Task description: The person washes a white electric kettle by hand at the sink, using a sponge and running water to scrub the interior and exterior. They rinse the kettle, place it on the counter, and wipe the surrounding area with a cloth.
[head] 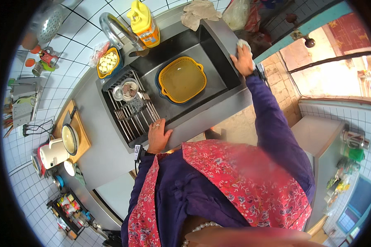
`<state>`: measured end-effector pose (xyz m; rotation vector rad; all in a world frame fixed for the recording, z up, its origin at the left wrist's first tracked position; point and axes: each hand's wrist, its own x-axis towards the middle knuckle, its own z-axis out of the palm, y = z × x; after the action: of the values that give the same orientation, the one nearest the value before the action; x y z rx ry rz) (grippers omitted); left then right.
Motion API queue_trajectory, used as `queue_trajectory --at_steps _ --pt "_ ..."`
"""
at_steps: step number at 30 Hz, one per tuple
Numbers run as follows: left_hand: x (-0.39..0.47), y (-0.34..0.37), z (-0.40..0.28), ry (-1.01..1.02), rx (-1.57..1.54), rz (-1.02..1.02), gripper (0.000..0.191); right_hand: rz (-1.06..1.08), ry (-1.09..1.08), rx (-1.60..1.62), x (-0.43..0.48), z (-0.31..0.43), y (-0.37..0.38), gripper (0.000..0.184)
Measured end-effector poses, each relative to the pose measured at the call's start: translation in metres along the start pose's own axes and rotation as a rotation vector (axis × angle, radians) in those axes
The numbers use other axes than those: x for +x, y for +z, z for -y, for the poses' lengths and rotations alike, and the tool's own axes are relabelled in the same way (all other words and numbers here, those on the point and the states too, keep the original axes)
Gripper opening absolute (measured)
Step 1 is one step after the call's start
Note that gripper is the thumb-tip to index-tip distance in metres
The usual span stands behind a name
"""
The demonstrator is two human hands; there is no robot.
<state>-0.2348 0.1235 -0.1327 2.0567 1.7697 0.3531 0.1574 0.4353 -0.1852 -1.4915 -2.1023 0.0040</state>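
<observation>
My right hand presses a pale cloth against the steel rim at the right end of the dark sink; part of the cloth is hidden under the fingers. My left hand rests on the front rim beside the drying rack, holding nothing, its thumb apart. Inside the sink, a yellow strainer basket sits nested in a blue basin, with cloudy liquid in it. On the rack stands a clear container with brownish pieces, next to a metal scouring pad.
Behind the sink are a curved faucet, a yellow jug, a crumpled beige cloth and a small basket of peeled garlic. A cutting board at left bears a knife and an enamel bowl. A doorway opens at right.
</observation>
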Motion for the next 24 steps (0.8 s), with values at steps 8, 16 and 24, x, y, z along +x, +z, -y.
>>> queue_trajectory --at_steps 8,16,24 --pt "0.006 0.011 -0.009 -0.041 0.177 -0.019 0.049 0.091 -0.118 0.090 0.088 0.006 0.078 0.046" --pt "0.006 0.019 -0.008 -0.081 0.144 -0.137 0.050 0.131 -0.078 0.212 -0.037 0.008 -0.016 0.040" --pt "0.067 0.013 -0.031 -0.181 -0.722 -0.351 0.044 0.478 0.413 1.338 -0.020 0.111 -0.014 0.028"
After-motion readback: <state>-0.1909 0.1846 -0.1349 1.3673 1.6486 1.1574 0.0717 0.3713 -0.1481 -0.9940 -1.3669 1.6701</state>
